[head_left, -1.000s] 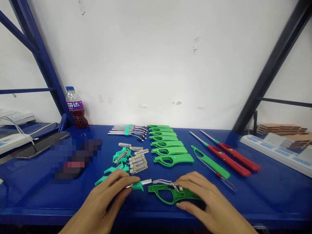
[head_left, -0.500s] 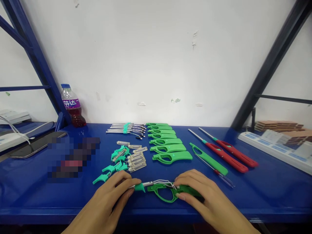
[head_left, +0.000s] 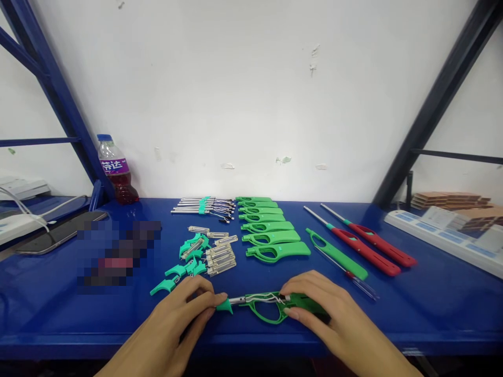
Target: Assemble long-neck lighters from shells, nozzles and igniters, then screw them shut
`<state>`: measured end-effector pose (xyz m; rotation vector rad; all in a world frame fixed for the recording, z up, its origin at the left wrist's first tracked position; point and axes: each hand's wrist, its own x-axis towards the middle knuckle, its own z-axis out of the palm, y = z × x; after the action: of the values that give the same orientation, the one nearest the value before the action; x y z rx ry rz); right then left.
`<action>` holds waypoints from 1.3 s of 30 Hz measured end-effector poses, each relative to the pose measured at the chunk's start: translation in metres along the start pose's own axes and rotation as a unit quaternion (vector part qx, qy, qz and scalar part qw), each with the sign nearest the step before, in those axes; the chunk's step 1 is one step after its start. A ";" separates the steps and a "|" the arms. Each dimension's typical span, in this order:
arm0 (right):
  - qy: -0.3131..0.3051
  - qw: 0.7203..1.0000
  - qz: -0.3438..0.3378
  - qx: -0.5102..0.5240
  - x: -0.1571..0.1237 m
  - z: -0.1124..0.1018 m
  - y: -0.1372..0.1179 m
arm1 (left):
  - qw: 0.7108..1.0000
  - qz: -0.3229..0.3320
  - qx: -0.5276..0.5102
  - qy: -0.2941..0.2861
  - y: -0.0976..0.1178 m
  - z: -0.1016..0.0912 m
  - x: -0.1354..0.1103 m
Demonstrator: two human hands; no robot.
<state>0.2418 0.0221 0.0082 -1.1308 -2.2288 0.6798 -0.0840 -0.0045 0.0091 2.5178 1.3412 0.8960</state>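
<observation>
My left hand (head_left: 178,319) pinches a metal tube with a teal collar (head_left: 225,305) at the near edge of the blue bench. The tube's end and its thin white and black wires lie in the open green handle shell (head_left: 271,308). My right hand (head_left: 324,314) rests on that shell, fingers curled over its rear end and pressing it to the bench.
Behind lie a row of several green handle shells (head_left: 267,228), teal triggers (head_left: 184,262), small metal parts (head_left: 220,256), a bundle of metal tubes (head_left: 204,207), one green lighter (head_left: 338,262) and two red lighters (head_left: 373,248). A bottle (head_left: 116,170) stands far left, a white strip (head_left: 444,235) right.
My left hand has pushed the tube to the right, so its metal end now sits inside the green shell. The wires lie flatter in the shell. My right hand stays put.
</observation>
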 end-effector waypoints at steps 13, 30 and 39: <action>0.002 1.000 -0.004 -0.006 0.002 0.001 0.002 | 0.992 0.010 0.118 0.037 0.006 0.003 -0.005; -0.005 1.000 0.022 0.001 0.000 0.001 -0.001 | 0.999 0.023 -0.028 0.032 0.007 0.021 0.008; 0.000 1.000 0.016 -0.015 0.000 0.000 -0.002 | 0.998 0.005 -0.027 0.062 0.009 0.019 0.004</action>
<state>0.2403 0.0209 0.0093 -1.1826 -2.2333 0.6612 -0.0648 -0.0038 -0.0004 2.4677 1.3199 1.0912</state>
